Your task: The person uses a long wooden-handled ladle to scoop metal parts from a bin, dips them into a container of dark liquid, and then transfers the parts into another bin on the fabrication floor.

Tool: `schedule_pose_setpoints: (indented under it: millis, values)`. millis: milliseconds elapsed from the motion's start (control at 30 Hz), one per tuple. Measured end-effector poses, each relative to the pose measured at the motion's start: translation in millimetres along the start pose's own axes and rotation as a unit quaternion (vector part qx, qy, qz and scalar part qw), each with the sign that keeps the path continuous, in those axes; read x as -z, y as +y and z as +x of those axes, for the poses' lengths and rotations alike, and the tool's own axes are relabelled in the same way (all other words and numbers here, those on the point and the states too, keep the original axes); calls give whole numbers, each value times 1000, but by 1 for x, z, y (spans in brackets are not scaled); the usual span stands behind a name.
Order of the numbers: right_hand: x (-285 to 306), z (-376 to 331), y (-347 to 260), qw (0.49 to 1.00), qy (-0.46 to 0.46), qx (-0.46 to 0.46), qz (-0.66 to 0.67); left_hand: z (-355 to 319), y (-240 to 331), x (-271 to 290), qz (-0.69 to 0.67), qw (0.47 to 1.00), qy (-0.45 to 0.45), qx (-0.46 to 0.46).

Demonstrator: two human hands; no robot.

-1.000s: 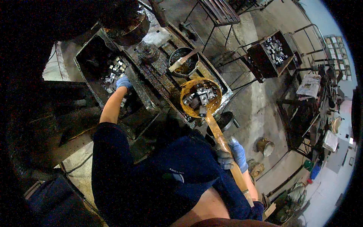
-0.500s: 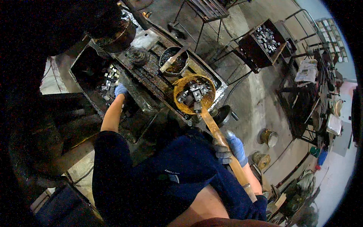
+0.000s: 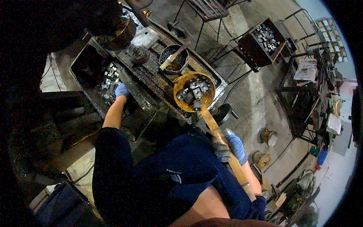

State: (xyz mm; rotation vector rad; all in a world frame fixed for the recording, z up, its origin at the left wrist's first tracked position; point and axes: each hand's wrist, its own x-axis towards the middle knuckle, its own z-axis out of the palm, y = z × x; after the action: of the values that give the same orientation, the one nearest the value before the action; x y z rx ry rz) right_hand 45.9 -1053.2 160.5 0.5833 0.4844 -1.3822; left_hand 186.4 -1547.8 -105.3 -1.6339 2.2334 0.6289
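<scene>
My left hand (image 3: 121,90), in a blue glove, reaches into a dark metal bin (image 3: 85,92). It is at the right edge of a heap of small metal blocks (image 3: 110,80); its fingers are mostly hidden. My right hand (image 3: 230,146), in a blue-and-grey glove, is closed around a flat wooden handle (image 3: 215,130). The handle runs from the rim of a round yellow mesh basket (image 3: 177,99) back along my right forearm. Several metal blocks (image 3: 197,90) lie piled in the basket, which is over the corner of a grimy machine bed (image 3: 202,68).
Behind the basket, a round pan (image 3: 166,53) holds dark liquid with a brush (image 3: 174,59) across it. A handwheel (image 3: 223,114) juts out beside the basket. Farther right stand a box of metal pieces (image 3: 247,47), a metal can (image 3: 269,137) and a cluttered bench.
My left hand has shifted slightly to the right in the bin, along the heap's edge. My right hand, the handle and the basket have barely moved.
</scene>
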Motion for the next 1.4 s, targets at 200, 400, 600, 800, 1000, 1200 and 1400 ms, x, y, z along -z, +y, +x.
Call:
schedule_pose_setpoints:
  millis: [200,400,600,800,1000,1200,1400]
  values:
    - [4,-2,-5,1000,18,-6,9,50,-13,-42,-38,999,-7,-2]
    - [12,-5,-14,999,-3,-20,43,71,-29,-63,-75,997,-3,13]
    - [6,-12,-21,1000,19,-23,-2,24,-16,-31,76,995,48,-43]
    - [1,-11,-19,999,-3,-38,9,-60,25,57,83,990,69,-86]
    - [2,-19,-20,998,-19,-57,13,-112,8,76,-413,884,175,-135]
    - [-17,-27,-5,995,42,-3,-87,-247,95,105,-386,804,84,-443]
    - [-2,-26,7,991,61,-3,-119,-301,182,75,-146,814,99,-554]
